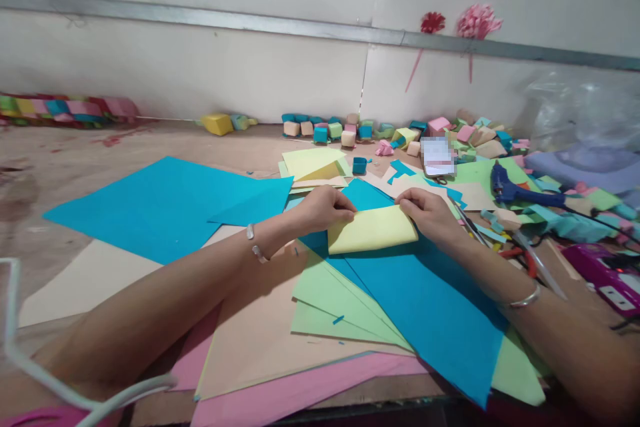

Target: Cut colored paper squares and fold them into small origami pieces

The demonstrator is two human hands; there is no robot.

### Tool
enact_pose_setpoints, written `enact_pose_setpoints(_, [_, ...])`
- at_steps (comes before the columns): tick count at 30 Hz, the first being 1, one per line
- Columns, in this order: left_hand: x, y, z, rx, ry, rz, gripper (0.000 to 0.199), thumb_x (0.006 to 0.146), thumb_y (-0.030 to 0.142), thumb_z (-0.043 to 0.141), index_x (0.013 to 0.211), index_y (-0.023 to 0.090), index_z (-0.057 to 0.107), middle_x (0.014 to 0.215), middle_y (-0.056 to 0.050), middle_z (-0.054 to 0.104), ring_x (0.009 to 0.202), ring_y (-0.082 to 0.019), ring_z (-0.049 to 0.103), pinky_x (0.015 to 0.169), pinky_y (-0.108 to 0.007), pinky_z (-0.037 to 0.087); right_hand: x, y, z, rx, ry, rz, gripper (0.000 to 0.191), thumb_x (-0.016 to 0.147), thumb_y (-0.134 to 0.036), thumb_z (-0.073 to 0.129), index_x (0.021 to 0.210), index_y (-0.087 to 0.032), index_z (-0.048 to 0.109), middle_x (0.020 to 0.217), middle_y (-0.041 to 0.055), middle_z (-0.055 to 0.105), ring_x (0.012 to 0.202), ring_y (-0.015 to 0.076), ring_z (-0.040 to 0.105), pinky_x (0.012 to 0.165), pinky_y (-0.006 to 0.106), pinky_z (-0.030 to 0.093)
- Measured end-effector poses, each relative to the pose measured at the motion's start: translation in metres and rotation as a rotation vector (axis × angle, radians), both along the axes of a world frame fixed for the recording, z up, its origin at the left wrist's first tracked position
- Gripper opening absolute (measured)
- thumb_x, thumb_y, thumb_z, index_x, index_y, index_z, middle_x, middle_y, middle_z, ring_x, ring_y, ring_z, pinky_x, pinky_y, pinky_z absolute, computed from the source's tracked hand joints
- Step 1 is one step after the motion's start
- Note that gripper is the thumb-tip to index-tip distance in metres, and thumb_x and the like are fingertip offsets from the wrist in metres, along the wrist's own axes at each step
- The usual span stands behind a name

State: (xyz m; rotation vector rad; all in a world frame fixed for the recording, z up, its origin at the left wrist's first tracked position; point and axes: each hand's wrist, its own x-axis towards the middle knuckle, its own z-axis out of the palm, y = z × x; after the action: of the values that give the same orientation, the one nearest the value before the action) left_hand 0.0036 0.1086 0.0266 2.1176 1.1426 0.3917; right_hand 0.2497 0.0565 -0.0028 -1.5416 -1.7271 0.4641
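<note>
A folded piece of yellow paper is held up between both hands, above a pile of coloured sheets. My left hand pinches its upper left corner between thumb and fingers. At the upper right corner, my right hand grips it the same way. Under the folded piece lies a blue sheet, with green sheets fanned out beside it. A large blue sheet spreads out to the left, and a pale yellow sheet rests just behind my left hand.
Small paper cubes line the wall. To the right are a blue glue gun, orange-handled scissors, a magenta power strip and paper scraps. A phone-like object lies behind my right hand. A white cable crosses the lower left.
</note>
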Motion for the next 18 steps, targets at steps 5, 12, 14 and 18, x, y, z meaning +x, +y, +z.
enact_pose_setpoints(5, [0.0007,-0.0032,0.0030,-0.043,0.074,-0.032,0.022,0.075,0.027,0.069,0.091,0.017,0.080,0.084,-0.003,0.077,0.075,-0.018,0.065,0.060,-0.023,0.044,-0.0018,-0.0034,-0.0018,-0.038,-0.138,-0.018,0.017,0.081,-0.027,0.051,0.078,-0.019,0.065,0.077,0.0032,0.069,0.073,0.0183,0.060,0.066,0.028,0.042])
enact_pose_setpoints(12, [0.0018,-0.0054,0.0040,-0.003,0.155,-0.036,0.024,0.074,0.023,0.068,0.094,0.018,0.080,0.088,-0.004,0.077,0.079,-0.019,0.066,0.061,-0.023,0.043,-0.0050,-0.0039,-0.0019,-0.042,-0.354,0.016,0.015,0.085,-0.023,0.050,0.084,-0.019,0.065,0.084,0.0054,0.071,0.079,0.0202,0.062,0.069,0.028,0.040])
enact_pose_setpoints(14, [0.0016,-0.0047,0.0039,0.018,0.174,-0.036,0.025,0.074,0.021,0.067,0.095,0.018,0.080,0.085,-0.004,0.077,0.078,-0.019,0.065,0.061,-0.023,0.042,-0.0054,-0.0028,-0.0025,-0.048,-0.401,0.016,0.015,0.086,-0.022,0.050,0.086,-0.019,0.065,0.086,0.0059,0.072,0.081,0.0207,0.063,0.070,0.027,0.040])
enact_pose_setpoints(18, [-0.0002,-0.0023,0.0049,0.041,0.206,-0.051,0.025,0.072,0.019,0.069,0.095,0.018,0.080,0.079,-0.003,0.076,0.072,-0.017,0.063,0.057,-0.023,0.040,-0.0053,-0.0011,-0.0036,-0.073,-0.490,0.020,0.017,0.089,-0.022,0.049,0.089,-0.019,0.065,0.088,0.0059,0.073,0.084,0.0206,0.064,0.072,0.026,0.040])
